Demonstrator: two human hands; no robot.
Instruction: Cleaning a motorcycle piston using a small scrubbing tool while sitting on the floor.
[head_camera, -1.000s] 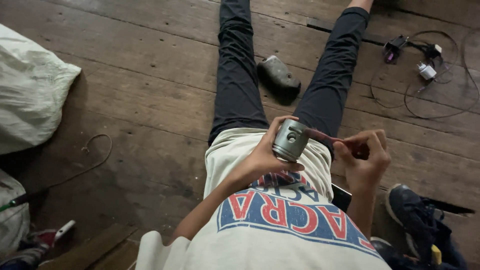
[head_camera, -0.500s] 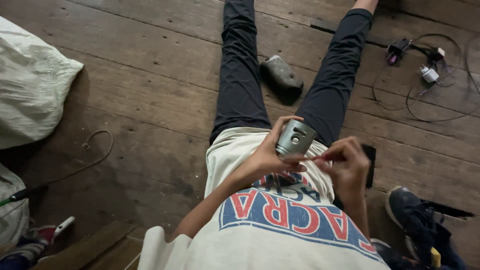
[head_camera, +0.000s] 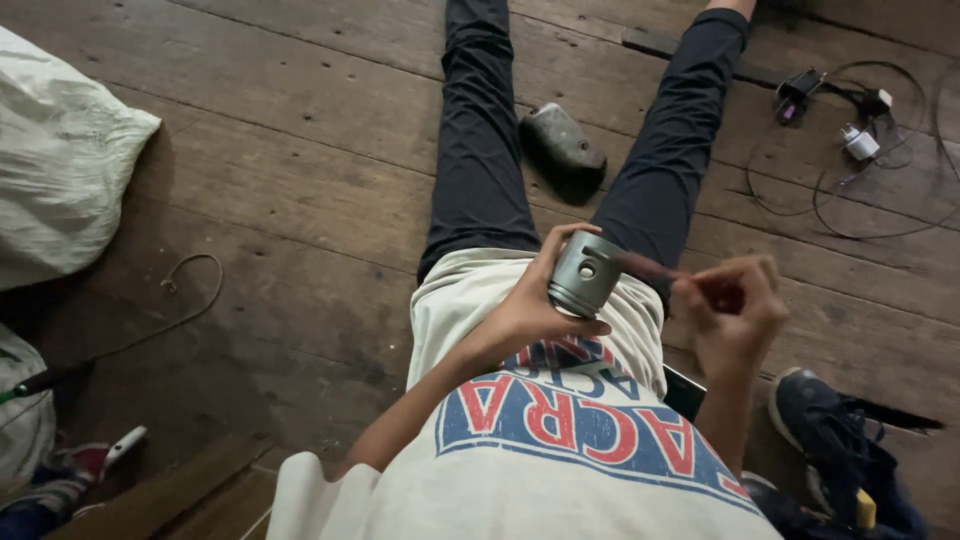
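The floor (head_camera: 300, 200) consists of dark, worn wooden planks with visible nail heads and scuffing. A bulky white woven sack (head_camera: 60, 170) lies well to the left of the hands. A thin looped cord (head_camera: 190, 290) lies between that sack and the hands. Tangled black cables with small white plugs (head_camera: 850, 140) lie beyond the hands, upper right. Lighting is soft and even.

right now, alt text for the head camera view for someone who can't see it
Seen from above, a person seated on a wooden floor holds a grey metal piston in the left hand, while the right hand brings a thin reddish tool to its side. A dark metal part lies between the outstretched legs.
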